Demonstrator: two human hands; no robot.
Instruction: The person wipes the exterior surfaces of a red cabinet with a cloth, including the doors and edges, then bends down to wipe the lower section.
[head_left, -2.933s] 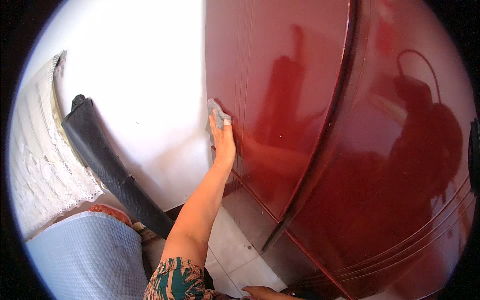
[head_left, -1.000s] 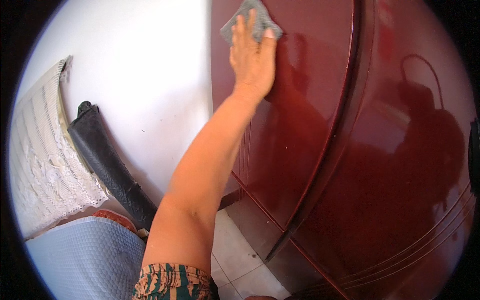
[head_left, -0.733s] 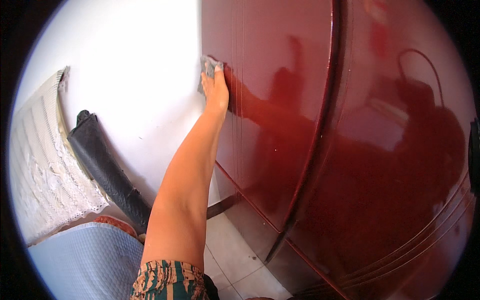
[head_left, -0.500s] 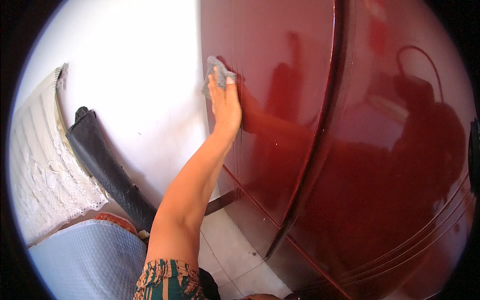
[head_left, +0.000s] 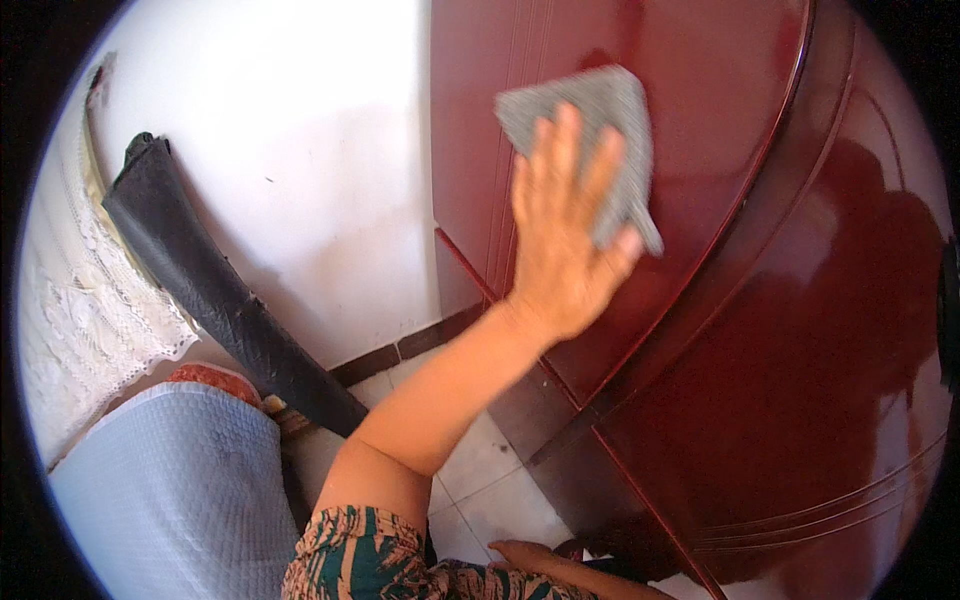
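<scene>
My left hand presses a grey cleaning cloth against the glossy dark red cabinet door. Its fingers are spread over the cloth, slightly blurred, and the thumb lies by the cloth's lower corner. The palm side is hidden. Low in the picture, my right hand shows small beside the patterned clothing, held close to my body. Its fingers are too indistinct to make out, and nothing can be seen in it.
A white wall meets the cabinet's left side. Against it leans a long black wrapped roll, beside a white lace cover. A light blue quilted cover is at lower left. Pale floor tiles lie below.
My left hand has moved with the cloth to the right across the door, away from its left edge. The cloth is now spread wider, and my right hand shows more.
</scene>
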